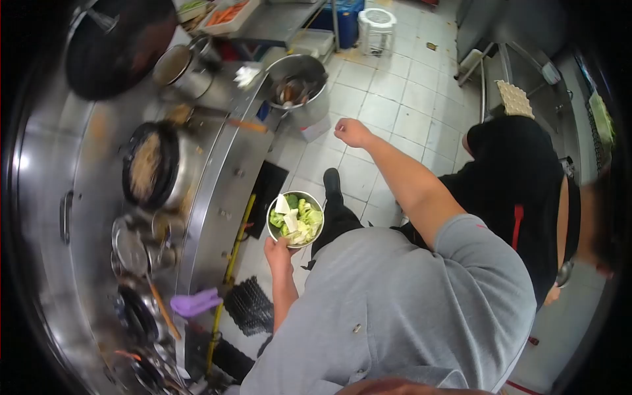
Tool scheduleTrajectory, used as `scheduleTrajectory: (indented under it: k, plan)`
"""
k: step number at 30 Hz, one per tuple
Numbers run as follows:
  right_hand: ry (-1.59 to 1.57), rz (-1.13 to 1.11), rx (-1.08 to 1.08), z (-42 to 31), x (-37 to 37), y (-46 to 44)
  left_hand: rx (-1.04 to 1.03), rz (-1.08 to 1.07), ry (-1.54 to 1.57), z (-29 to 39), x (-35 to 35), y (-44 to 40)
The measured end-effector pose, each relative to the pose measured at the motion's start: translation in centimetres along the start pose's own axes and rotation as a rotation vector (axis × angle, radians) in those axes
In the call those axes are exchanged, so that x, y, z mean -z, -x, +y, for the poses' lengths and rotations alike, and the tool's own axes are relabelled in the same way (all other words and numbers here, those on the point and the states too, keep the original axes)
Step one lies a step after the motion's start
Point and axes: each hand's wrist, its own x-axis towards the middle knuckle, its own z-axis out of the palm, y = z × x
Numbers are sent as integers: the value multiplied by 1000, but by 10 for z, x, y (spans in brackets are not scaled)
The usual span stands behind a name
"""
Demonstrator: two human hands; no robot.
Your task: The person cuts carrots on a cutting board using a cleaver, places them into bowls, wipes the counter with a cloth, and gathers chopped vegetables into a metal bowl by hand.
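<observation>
My left hand [279,251] grips the near rim of a round metal bowl [321,230] in front of my body. The bowl contains broccoli florets [276,219], pale green leafy pieces [308,220] and white flat pieces [290,220]. My right hand [353,133] is stretched forward over the tiled floor with its fingers curled in; whether anything is inside them is hidden. Closest to that hand stands a large metal pot [315,108] with dark contents, apart from it.
Along the left runs a steel cooking counter [217,164] with a pan of noodle-like food [146,168], a large wok [118,46] and a purple object [196,303]. A person in black [507,178] stands close on my right. A white stool [377,29] stands ahead.
</observation>
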Motion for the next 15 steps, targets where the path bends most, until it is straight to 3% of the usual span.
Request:
scheduleTrajectory:
  k: [3, 8, 12, 15]
  plan:
    - [68, 42, -43, 18, 30, -63, 25, -112, -42, 82, -44, -89]
    - [216, -13, -453, 182, 111, -59, 8, -456, -212, 221, -234, -223]
    - [-534, 371, -962, 211, 208, -22, -35, -705, -347, 329, -418, -302]
    - [-745, 721, -1037, 299, 223, -11, -70, -823, -373, 368, -554, -349]
